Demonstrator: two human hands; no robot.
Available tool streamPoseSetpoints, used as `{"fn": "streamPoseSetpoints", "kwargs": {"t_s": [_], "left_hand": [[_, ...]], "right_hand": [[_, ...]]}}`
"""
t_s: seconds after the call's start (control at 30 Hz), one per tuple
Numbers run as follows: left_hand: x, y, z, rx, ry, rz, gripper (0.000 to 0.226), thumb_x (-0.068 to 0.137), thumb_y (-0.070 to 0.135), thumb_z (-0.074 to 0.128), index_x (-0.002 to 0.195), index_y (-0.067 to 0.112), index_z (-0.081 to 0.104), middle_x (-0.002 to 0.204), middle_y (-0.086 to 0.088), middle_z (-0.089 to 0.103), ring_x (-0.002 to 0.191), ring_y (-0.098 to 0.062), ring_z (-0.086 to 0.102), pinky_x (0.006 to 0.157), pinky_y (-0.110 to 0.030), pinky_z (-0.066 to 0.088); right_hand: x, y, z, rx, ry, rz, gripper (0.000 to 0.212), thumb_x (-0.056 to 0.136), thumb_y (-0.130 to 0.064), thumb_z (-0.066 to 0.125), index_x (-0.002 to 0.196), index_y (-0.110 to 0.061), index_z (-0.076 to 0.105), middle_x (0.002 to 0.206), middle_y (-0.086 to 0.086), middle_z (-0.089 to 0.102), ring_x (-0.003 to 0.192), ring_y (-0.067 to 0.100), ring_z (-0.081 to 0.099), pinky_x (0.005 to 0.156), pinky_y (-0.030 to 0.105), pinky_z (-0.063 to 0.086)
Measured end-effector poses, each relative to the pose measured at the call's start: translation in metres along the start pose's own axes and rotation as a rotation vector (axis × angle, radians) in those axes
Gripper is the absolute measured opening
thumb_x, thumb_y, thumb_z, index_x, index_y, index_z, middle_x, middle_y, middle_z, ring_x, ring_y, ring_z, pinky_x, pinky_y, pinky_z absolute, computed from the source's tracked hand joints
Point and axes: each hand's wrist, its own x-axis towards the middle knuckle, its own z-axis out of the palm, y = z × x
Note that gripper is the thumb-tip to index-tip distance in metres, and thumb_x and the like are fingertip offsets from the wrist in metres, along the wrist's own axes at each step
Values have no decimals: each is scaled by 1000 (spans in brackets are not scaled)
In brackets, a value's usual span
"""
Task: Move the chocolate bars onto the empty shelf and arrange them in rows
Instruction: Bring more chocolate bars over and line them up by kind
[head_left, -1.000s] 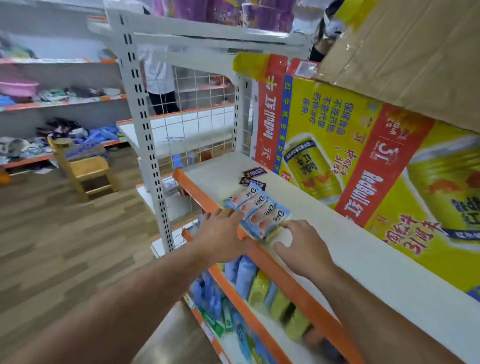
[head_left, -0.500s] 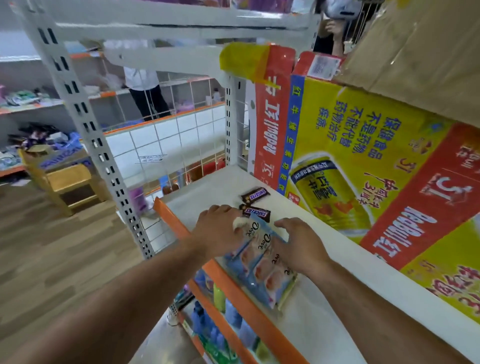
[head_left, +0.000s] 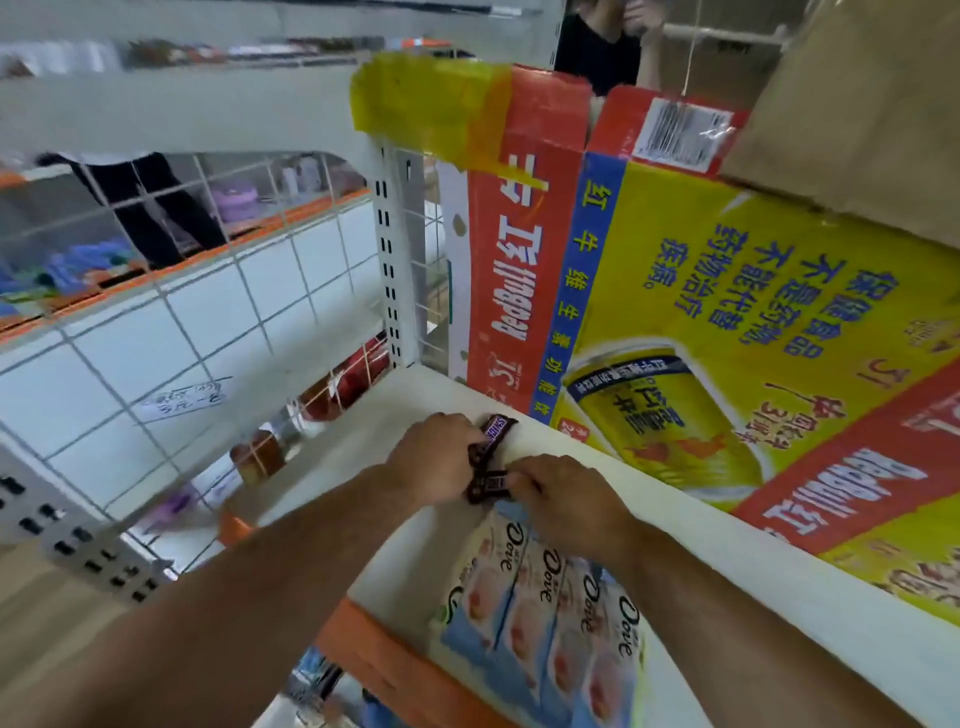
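Note:
Two dark brown Snickers bars lie on the white shelf (head_left: 395, 545). My left hand (head_left: 434, 460) curls its fingers round the far Snickers bar (head_left: 496, 431), which sticks out past its knuckles. My right hand (head_left: 563, 501) pinches the end of the near Snickers bar (head_left: 485, 486). Behind my hands, toward me, several light blue Dove chocolate bars (head_left: 540, 608) lie side by side in a row near the shelf's orange front edge (head_left: 384, 660). My right forearm covers part of that row.
A large yellow and red Red Bull carton (head_left: 727, 322) stands along the back of the shelf, a brown cardboard box (head_left: 872, 104) on top. A white perforated upright (head_left: 389, 270) and wire grid (head_left: 171, 322) bound the left end. People stand beyond the racks.
Both hands left the Dove bars and moved forward along the shelf to the two Snickers bars, taking hold of them. The camera came closer and tilted down.

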Motion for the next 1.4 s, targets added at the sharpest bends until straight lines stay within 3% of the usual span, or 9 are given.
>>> {"fn": "streamPoseSetpoints", "kwargs": {"t_s": [0.13, 0.27, 0.47, 0.57, 0.67, 0.8, 0.97, 1.1, 1.4], "left_hand": [[21, -9, 0, -141, -13, 67, 40, 89, 10, 52, 123, 29, 64, 115, -1, 66, 104, -22, 60, 89, -33, 50], [31, -14, 0, 20, -60, 201, 53, 89, 20, 57, 137, 39, 49, 119, -3, 54, 108, -24, 52, 85, -27, 43], [42, -14, 4, -14, 8, 261, 40, 81, 24, 64, 118, 36, 55, 129, 9, 45, 116, -20, 45, 92, -41, 47], [47, -8, -1, -32, -35, 239, 28, 79, 34, 64, 104, 29, 53, 108, 9, 53, 103, -17, 51, 84, -37, 48], [50, -5, -1, -88, -101, 211, 38, 78, 34, 66, 113, 28, 54, 107, 8, 49, 102, -16, 50, 86, -31, 45], [45, -4, 0, -146, -110, 168, 38, 73, 32, 72, 110, 31, 63, 101, 9, 46, 95, -12, 52, 85, -27, 45], [36, 14, 2, -248, -21, 198, 30, 67, 37, 74, 94, 32, 64, 94, 11, 56, 86, -11, 56, 73, -28, 47], [29, 49, 7, -352, 38, 279, 27, 69, 38, 77, 93, 32, 64, 91, 12, 60, 80, -9, 59, 62, -26, 42], [-11, 138, 19, -459, 41, 451, 38, 69, 33, 81, 103, 29, 66, 96, 8, 56, 89, -10, 54, 78, -27, 48]], "right_hand": [[12, 5, -5, -124, 14, 95, 44, 98, -54, 25, 132, -39, 49, 114, 2, 57, 111, 27, 50, 90, 42, 45], [20, 14, -3, -178, -98, 183, 52, 88, -54, 3, 114, -38, 44, 104, 6, 54, 107, 33, 47, 83, 44, 47], [18, 21, -6, -118, 68, 249, 14, 88, -34, 53, 91, -26, 64, 101, -1, 62, 97, 22, 58, 78, 35, 52], [8, 33, -5, 7, 122, 325, 40, 84, -14, 61, 122, -25, 58, 126, 0, 55, 112, 21, 55, 86, 30, 50], [-3, 43, -6, -18, 181, 441, 66, 80, -30, 71, 138, -19, 42, 136, 5, 47, 122, 26, 50, 92, 34, 49], [-20, 47, -12, -63, 109, 570, 39, 75, -46, 68, 103, -20, 63, 102, 3, 67, 89, 23, 64, 74, 36, 57], [-61, 47, -20, -15, 267, 556, 17, 73, -34, 67, 87, -29, 59, 83, -3, 58, 71, 18, 56, 53, 27, 42], [-104, 55, -25, -7, 342, 492, 28, 75, -29, 68, 103, -29, 61, 95, -4, 58, 88, 19, 57, 70, 35, 49], [-206, 77, -19, 80, 495, 533, 37, 76, -22, 73, 111, -26, 62, 106, -7, 56, 99, 13, 53, 83, 27, 42]]}}
